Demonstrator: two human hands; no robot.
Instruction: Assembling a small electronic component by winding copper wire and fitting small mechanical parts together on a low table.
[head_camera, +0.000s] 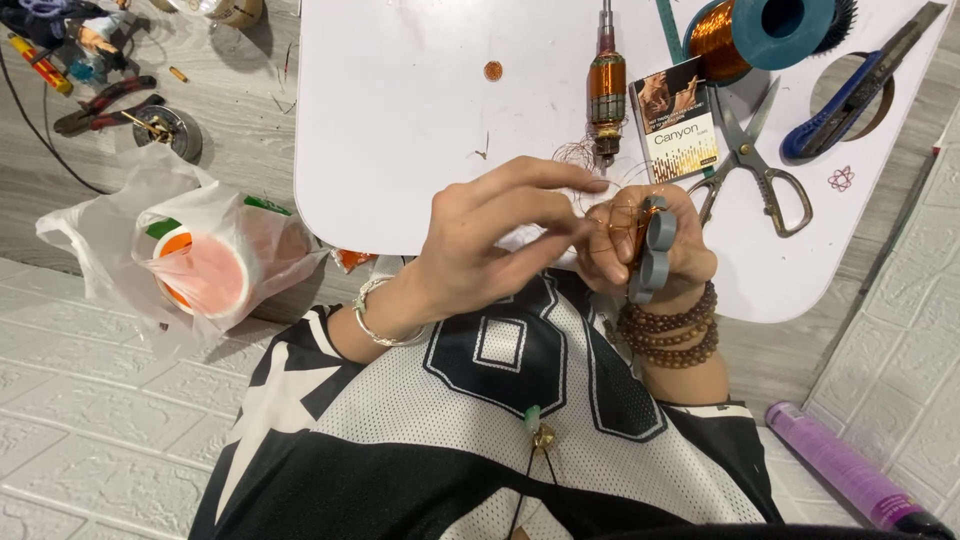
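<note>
My right hand (655, 262), with wooden bead bracelets on its wrist, grips a small grey winding form (655, 250) wrapped with thin copper wire. My left hand (500, 235), a silver bracelet at the wrist, reaches across and pinches the fine copper wire (610, 215) beside the form. Both hands hover over the near edge of a white table (400, 110). A motor armature (606, 90) with copper windings lies on the table just beyond my hands, with loose wire strands trailing from it.
On the table are a small printed box (675, 120), scissors (755, 160), a copper wire spool (755, 30), a blue utility knife (850, 90) and a copper disc (493, 70). A plastic bag with a tape roll (200, 265), pliers (100, 105) and a purple can (850, 470) lie on the floor.
</note>
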